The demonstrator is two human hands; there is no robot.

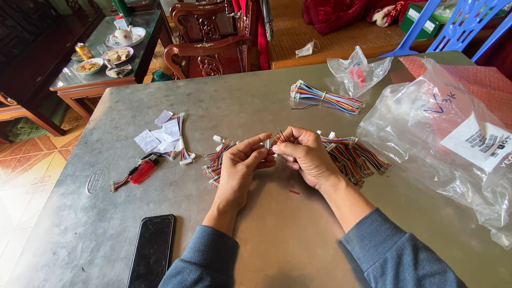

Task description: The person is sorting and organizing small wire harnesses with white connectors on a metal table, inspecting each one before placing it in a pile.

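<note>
My left hand (241,165) and my right hand (304,152) meet over the middle of a grey metal table (266,224). Together they pinch a small multicoloured wire harness with a white connector (270,143) between their fingertips. A loose heap of the same coloured wire harnesses (352,154) lies just right of my right hand. A smaller bunch of harnesses (216,160) lies just left of my left hand.
A tied bundle of coloured wires (325,97) and a small clear bag (358,69) lie at the back. A large clear plastic bag (453,133) covers the right side. A red lighter (142,172), paper slips (160,136) and a black phone (152,250) lie at left.
</note>
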